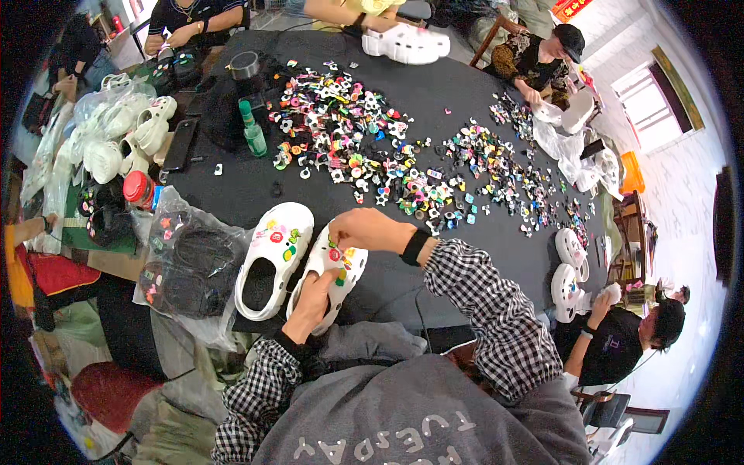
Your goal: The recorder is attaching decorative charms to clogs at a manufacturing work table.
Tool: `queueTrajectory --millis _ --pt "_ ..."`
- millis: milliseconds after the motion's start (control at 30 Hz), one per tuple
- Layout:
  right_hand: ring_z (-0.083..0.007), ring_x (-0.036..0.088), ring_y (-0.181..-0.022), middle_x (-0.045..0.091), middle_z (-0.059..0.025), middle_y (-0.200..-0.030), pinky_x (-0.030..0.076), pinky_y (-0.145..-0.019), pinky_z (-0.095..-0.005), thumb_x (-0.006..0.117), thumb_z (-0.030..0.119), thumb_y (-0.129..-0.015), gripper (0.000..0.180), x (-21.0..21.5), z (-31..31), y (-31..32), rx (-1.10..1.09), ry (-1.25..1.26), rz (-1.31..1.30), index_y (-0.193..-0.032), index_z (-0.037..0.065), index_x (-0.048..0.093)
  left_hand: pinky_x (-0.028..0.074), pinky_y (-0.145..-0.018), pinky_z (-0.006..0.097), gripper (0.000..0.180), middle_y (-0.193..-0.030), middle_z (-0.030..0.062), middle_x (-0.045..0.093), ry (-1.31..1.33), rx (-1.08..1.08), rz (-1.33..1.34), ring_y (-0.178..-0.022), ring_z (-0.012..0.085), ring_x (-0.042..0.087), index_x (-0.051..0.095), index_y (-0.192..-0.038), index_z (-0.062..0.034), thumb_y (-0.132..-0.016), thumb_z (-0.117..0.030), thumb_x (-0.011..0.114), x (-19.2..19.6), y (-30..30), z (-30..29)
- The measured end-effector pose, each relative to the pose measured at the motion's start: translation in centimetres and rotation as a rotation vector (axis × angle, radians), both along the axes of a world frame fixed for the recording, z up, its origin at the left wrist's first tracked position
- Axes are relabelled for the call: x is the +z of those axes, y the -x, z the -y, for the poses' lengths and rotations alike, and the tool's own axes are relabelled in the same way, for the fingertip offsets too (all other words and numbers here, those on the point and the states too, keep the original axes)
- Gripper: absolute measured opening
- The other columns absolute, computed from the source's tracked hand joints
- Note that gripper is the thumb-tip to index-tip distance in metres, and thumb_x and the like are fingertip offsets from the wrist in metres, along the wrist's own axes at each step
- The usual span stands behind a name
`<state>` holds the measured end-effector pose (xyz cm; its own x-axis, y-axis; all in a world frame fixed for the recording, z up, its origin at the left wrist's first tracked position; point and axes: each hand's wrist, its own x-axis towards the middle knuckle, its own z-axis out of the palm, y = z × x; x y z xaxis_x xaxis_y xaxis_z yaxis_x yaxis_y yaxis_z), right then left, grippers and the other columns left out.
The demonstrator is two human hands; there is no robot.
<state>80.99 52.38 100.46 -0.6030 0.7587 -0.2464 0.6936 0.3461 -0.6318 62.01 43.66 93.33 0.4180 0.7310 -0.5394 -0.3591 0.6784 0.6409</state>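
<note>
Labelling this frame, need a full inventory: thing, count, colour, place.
white clog in hands: 1, white with coloured charms, near table edge, held by both hands
second white clog: 1, white with charms, just left of the held one
loose charms: too many to count, mixed colours, spread over table centre and right
table: 1, black top
green bottle: 1, upright, left of the charms
phone: 1, black, table's left edge
clear bags of dark clogs: count unclear, left of the white pair
other white clogs: several, right edge, far edge, left pile
other people: at least four, around the table
left hand: on the clog's heel end
right hand: on the clog's toe end
</note>
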Motion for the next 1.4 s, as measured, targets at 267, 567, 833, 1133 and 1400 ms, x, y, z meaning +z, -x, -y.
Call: queueTrajectory --millis 267,567,833,1133,1400 --pt "-0.0363 0.054 -0.108 0.053 -0.0192 -0.113 0.047 -0.090 -0.0409 0.080 0.024 -0.065 0.076 -0.7 -1.3 0.1 -0.060 -0.292 0.057 -0.129 0.005 0.044 0.050 -0.078 0.030 0.041 -0.106 0.0146 0.062 -0.018 -0.064 -0.065 -0.090 0.0194 0.062 0.051 -0.115 0.0131 -0.087 -0.016 0.059 -1.5 0.6 -0.3" --pt "-0.0348 0.053 -0.115 0.055 -0.0199 -0.125 0.042 -0.098 -0.0394 0.072 0.033 -0.078 0.068 -2.3 -2.3 -0.7 0.023 0.230 0.029 -0.134 0.006 0.045 0.049 -0.068 0.029 0.042 -0.098 0.0150 0.064 0.034 -0.048 -0.075 -0.081 0.0190 0.063 0.052 -0.109 0.0157 -0.088 -0.019 0.060 -1.6 0.7 0.1" --pt "-0.0330 0.052 -0.117 0.055 -0.0191 -0.124 0.040 -0.099 -0.0394 0.071 0.031 -0.080 0.064 -2.7 -1.1 -1.5 -0.050 0.147 -0.108 -0.133 0.005 0.047 0.049 -0.074 0.028 0.039 -0.101 0.0146 0.063 0.020 -0.036 -0.166 -0.084 0.0184 0.062 0.053 -0.111 0.0151 -0.088 -0.016 0.060 -0.4 0.4 -0.6" --pt "-0.0267 0.053 -0.117 0.051 -0.0147 -0.128 0.047 -0.095 -0.0364 0.063 0.013 -0.089 0.048 -3.1 7.7 -1.5 -0.617 -0.050 -0.370 -0.133 0.003 0.046 0.049 -0.087 0.031 0.035 -0.114 0.0122 0.062 -0.014 -0.025 0.127 -0.100 0.0191 0.061 0.051 -0.121 0.0085 -0.091 -0.008 0.056 -0.8 0.5 -0.3" --pt "-0.0290 0.057 -0.112 0.047 -0.0155 -0.131 0.050 -0.090 -0.0378 0.063 0.011 -0.089 0.060 -3.4 11.4 -1.5 -0.725 0.077 -0.386 -0.143 0.011 0.036 0.046 -0.089 0.031 0.041 -0.122 0.0139 0.058 -0.417 -0.470 -0.339 -0.105 0.0199 0.058 0.047 -0.130 0.0078 -0.092 -0.009 0.051 3.4 2.6 0.5"
